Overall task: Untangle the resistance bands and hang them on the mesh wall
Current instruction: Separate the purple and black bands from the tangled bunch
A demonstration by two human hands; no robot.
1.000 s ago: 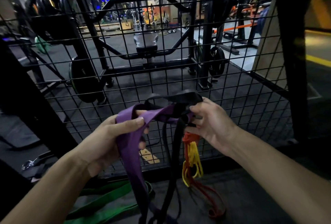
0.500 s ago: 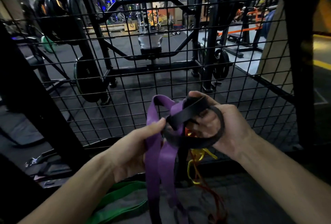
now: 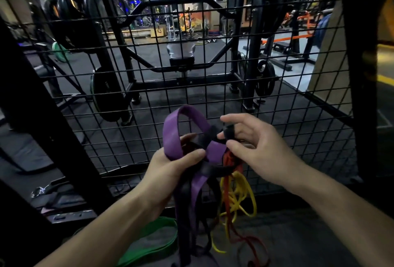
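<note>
I hold a tangle of resistance bands in front of the black mesh wall (image 3: 136,87). My left hand (image 3: 170,170) grips the wide purple band (image 3: 172,136), whose loop stands up above my fingers. A black band (image 3: 229,131) crosses the purple one, and my right hand (image 3: 255,149) pinches it between thumb and forefinger, other fingers spread. Thin yellow bands (image 3: 241,194) and red bands (image 3: 231,160) hang knotted under my right hand and trail down to the floor.
A green band (image 3: 153,239) lies on the floor under my left forearm. A thick black post (image 3: 42,117) slants at the left, another (image 3: 360,74) stands at the right. Behind the mesh are a weight machine, plates and benches.
The purple loop has risen higher above my left hand. My right hand has let the big black loop slip off its fingers and now only pinches the black band.
</note>
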